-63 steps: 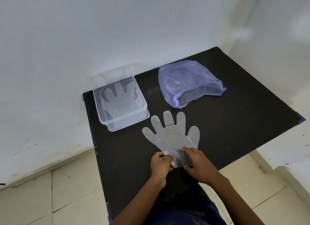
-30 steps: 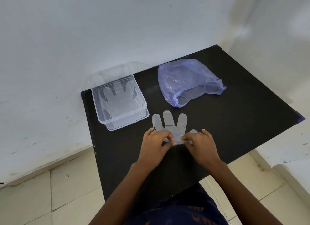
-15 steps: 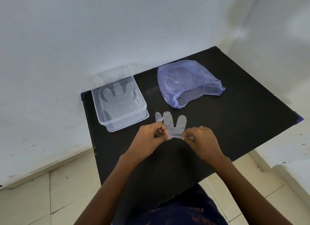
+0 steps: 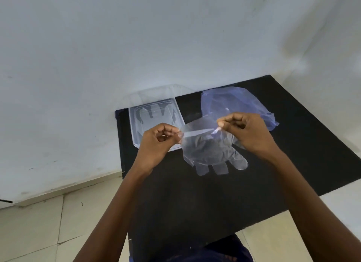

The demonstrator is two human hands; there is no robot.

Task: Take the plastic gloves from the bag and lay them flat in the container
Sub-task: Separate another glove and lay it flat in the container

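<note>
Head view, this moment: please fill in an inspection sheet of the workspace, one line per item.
Surface: black table, set into a corner of white walls.
Job's things: clear glove held up above the table, its fingers hanging down; clear container at the table's far left, with another glove lying flat inside; blue bag lying behind the hands.
Clutter: nothing seen.
Grippers: left hand and right hand each pinch the cuff edge of the held glove.
Cables: nothing seen.
Surroundings: pale tiled floor below the table.
</note>
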